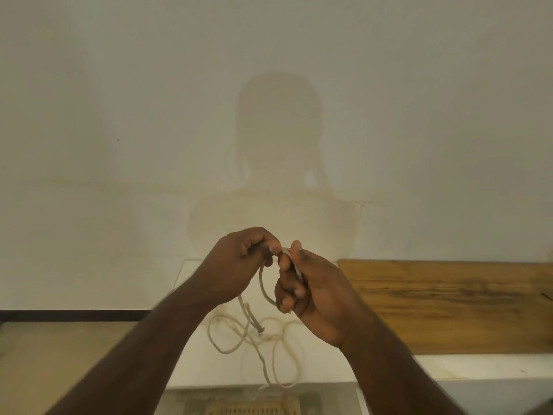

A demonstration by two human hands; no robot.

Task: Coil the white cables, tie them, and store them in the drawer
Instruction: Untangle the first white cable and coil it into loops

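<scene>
Nearest the camera, two bare forearms rise from the lower corners and converge at mid-frame. Between and beneath them, loose turns of white cable point(254, 333) sprawl over a pale surface point(323, 363), one strand trailing over its front edge toward a woven or slatted object point(254, 410), blurred, at the bottom margin. A little farther out, the left hand point(239, 265) has its fingers curled and pinches the cable between thumb and fingertips; a short arc of cable drops from this pinch and curves across to the right hand point(311, 292), whose curled fingers and raised thumb close round a strand. Both hands thus grip the cable in the air, close together, thumbs nearly touching, with the remaining length hanging to the heap below. The line appears light, limp and cord-like: it sags under its own weight, holds no shape, and would likely tangle if dragged, so coiling is best done by feeding it hand over hand, one hand keeping the gathered loops and the other taking the free run just past the last turn. Coiling seems barely begun. To the right lies a wooden board point(449, 307) against the wall point(119, 145). On the wall falls the person's shadow point(278, 151). No drawer can be identified with certainty.
</scene>
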